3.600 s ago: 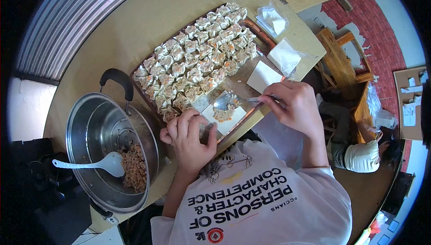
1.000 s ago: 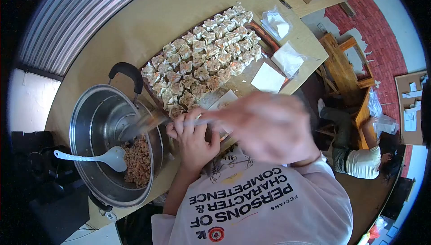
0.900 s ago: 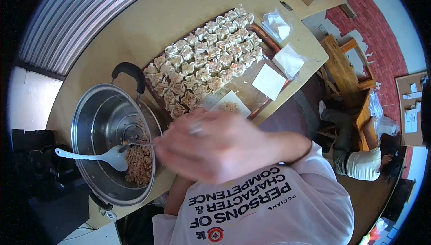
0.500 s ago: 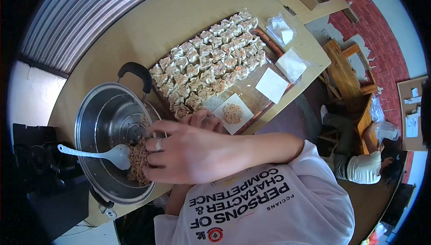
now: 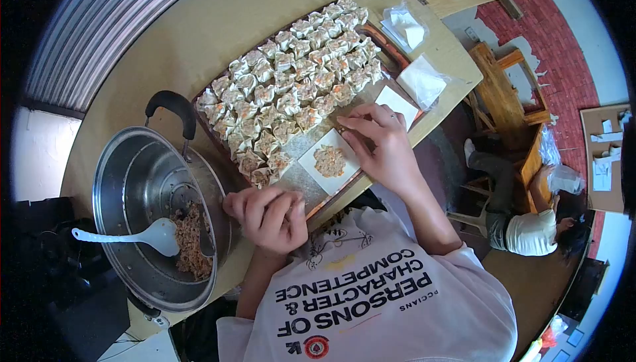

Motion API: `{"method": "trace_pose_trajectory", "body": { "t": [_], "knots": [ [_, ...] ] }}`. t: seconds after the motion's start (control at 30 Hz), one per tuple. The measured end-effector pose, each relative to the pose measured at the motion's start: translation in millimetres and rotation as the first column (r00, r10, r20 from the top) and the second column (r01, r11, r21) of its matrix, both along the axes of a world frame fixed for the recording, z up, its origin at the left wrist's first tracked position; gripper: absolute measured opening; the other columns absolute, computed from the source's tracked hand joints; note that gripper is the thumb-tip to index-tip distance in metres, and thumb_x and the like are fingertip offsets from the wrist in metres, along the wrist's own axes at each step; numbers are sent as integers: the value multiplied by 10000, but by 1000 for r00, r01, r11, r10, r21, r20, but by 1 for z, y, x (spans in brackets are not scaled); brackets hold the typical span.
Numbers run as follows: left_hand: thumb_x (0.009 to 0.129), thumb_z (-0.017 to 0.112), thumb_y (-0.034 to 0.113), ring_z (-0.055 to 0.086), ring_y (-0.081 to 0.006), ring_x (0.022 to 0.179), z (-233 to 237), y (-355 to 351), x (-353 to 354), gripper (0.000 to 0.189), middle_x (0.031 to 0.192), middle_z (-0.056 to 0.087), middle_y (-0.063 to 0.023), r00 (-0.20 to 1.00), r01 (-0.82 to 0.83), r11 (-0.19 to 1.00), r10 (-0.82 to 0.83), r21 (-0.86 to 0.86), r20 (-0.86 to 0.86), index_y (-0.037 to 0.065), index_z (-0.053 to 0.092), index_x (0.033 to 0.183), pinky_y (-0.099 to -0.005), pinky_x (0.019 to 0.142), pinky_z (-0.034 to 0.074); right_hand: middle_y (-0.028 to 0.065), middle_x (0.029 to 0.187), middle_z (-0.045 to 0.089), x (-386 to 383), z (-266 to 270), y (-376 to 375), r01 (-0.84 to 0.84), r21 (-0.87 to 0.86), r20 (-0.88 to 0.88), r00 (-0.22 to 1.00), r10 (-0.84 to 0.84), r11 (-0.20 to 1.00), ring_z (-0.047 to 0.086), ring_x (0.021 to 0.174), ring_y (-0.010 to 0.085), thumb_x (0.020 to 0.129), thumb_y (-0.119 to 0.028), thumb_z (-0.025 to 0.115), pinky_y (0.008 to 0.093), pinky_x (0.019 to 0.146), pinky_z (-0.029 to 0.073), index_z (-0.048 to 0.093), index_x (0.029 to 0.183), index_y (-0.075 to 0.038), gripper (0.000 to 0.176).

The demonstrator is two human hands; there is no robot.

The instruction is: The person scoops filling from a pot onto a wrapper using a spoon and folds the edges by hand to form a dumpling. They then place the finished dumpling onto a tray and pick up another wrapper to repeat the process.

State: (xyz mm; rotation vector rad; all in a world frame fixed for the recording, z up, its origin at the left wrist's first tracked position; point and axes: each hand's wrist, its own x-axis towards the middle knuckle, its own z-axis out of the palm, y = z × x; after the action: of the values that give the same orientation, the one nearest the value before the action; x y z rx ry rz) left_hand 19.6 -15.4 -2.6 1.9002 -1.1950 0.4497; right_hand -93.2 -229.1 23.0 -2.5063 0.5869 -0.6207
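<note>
Flanking the square wrapper (image 5: 331,185), laid flat on the tray (image 5: 308,142) seemingly to keep its minced filling (image 5: 329,162) centred, are a loosely curled left hand (image 5: 268,219), contents impossible to tell, and a visibly bare right hand (image 5: 374,142), fingers parted at the wrapper's edge

A corrugated metal shutter (image 5: 119,37) stands upper left; at right, a person (image 5: 532,235) sits beside wooden furniture (image 5: 495,82), near peeling brick-patterned wallpaper (image 5: 544,40).

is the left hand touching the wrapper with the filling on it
Apart. The head view shows it: a strip of the tray is visible between the curled left hand and the nearest edge of the wrapper.
</note>
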Motion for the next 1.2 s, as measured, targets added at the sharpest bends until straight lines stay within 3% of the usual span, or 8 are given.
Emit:
{"method": "trace_pose_trajectory", "body": {
  "t": [0.1,0.17,0.2,0.53,0.6,0.93,1.13,1.2],
  "knots": [
    [900,641,312,559,-212,831,0,5,3,177,924,638,42,996,84,990,-81,-110,39,174,746,863,-421,847,385,56,1117,673,1,-8,1,-12,10,6,1000,12,1000,649,1022,231,856,-150,817,397,907,407,791,1076,-122,223],
    [955,597,244,544,-248,770,2,7,4,224,906,609,-48,962,257,957,-240,-137,127,72,723,886,-434,753,405,56,1125,672,2,-10,2,-5,5,-10,1000,5,1000,650,1045,236,845,-163,824,402,911,406,786,1062,-122,224],
    [956,604,251,545,-241,747,2,9,4,219,902,612,-36,956,270,957,-253,-108,149,81,730,899,-442,743,409,56,1132,671,3,-11,2,5,-2,-27,1000,-5,1000,651,1068,242,834,-177,831,408,914,405,782,1049,-122,226],
    [931,668,242,562,-236,735,-1,6,2,160,899,624,-17,947,313,945,-303,-91,108,106,752,939,-437,753,415,96,1186,647,12,-5,-2,-11,44,-63,998,13,999,653,1063,296,804,-117,808,437,936,426,722,1061,-93,272],
    [877,723,287,583,-187,735,-1,5,3,170,935,650,32,955,288,954,-279,-86,104,157,761,980,-402,761,414,102,1139,658,13,-4,-3,1,120,-57,998,5,993,656,1028,307,789,-82,810,429,932,448,711,1037,-69,266],
    [861,744,300,584,-185,763,-3,4,3,183,946,643,34,960,276,959,-271,-61,72,164,771,981,-418,800,406,30,910,722,7,-12,-3,-177,185,146,978,151,967,697,874,261,807,-29,782,380,901,446,686,1089,-118,311],
    [931,694,268,573,-234,742,-1,1,3,150,907,628,-3,957,285,956,-281,-63,65,140,748,986,-433,781,416,30,963,762,-5,-14,0,-261,-31,219,940,261,965,722,934,210,795,-22,793,380,907,517,739,1068,-113,292],
    [882,734,299,580,-183,748,-3,1,3,173,947,636,39,962,271,961,-267,-63,62,169,773,991,-414,804,396,17,955,764,-7,-14,0,-284,-126,176,937,303,951,723,956,204,794,-20,777,378,889,547,758,1039,-107,261]
  ]
}}
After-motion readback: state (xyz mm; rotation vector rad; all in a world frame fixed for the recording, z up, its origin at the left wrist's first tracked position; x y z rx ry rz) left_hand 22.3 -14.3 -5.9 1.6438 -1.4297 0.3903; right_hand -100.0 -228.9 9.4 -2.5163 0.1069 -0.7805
